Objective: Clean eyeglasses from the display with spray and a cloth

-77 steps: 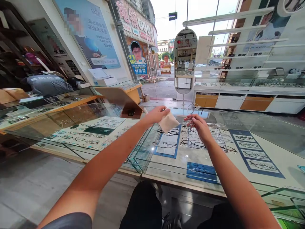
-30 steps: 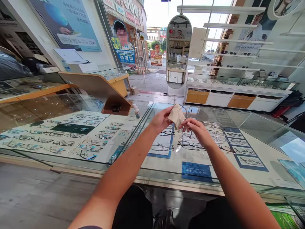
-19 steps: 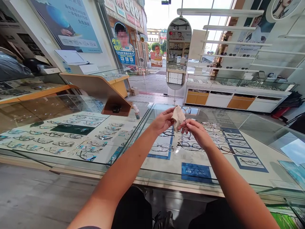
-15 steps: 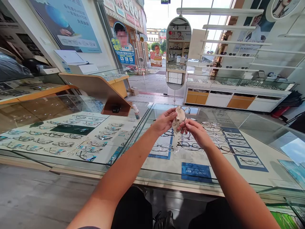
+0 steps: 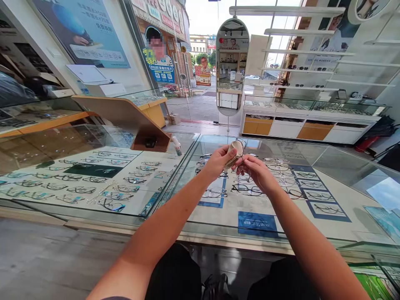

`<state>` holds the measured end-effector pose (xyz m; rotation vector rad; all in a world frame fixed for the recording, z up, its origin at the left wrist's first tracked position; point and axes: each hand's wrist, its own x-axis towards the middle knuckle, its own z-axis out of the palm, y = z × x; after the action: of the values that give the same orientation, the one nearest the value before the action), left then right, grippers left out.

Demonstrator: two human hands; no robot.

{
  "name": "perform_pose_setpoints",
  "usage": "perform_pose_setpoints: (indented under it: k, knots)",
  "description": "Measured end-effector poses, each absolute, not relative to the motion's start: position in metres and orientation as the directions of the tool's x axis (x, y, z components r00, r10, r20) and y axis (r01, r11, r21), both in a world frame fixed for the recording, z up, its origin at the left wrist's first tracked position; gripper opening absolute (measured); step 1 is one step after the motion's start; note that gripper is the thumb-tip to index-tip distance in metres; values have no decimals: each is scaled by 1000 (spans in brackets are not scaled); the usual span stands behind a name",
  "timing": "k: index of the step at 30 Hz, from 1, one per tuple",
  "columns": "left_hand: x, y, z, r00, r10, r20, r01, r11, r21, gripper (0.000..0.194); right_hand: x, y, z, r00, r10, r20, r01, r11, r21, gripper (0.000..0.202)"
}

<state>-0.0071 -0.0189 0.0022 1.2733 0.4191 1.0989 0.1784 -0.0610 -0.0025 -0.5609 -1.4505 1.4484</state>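
Note:
Over the glass counter, my left hand (image 5: 221, 160) is closed on a beige cleaning cloth (image 5: 236, 146), which is pressed against a pair of eyeglasses (image 5: 243, 144). My right hand (image 5: 253, 167) is beside it, fingers pinched on the frame of the same eyeglasses. Much of the glasses is hidden behind the cloth and fingers. Beneath the glass top, under both hands, lie rows of spectacle frames (image 5: 248, 190) and a blue card (image 5: 258, 223) with printing on it.
A small spray bottle (image 5: 177, 146) stands on the counter to the left, near a brown tilted board (image 5: 125, 114). More spectacle frames (image 5: 81, 189) fill the left case. An oval mirror (image 5: 233, 66) hangs ahead. White shelves (image 5: 296, 71) are at the right.
My left hand and the cloth have shifted slightly, and the cloth is now folded lower over the glasses. The right hand keeps its pinch in nearly the same place.

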Motion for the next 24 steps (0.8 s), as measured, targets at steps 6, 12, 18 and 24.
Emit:
perform_pose_setpoints:
  k: [6,12,18,24]
  knots:
    - [-15,-16,8,540,790,291,-402,-62,914,51,180,-61,-1,-405,870,282,-346,140,-928,26]
    - [-17,-18,9,541,794,276,-400,-46,915,50,181,-60,-1,-417,868,270,-339,128,-932,27]
    - [-18,-20,11,554,786,276,-404,-37,914,52,182,-58,-3,-444,857,261,-314,124,-941,28]
    - [-21,-24,17,591,755,284,-379,-51,924,46,180,-61,-1,-445,862,242,-296,113,-949,29]
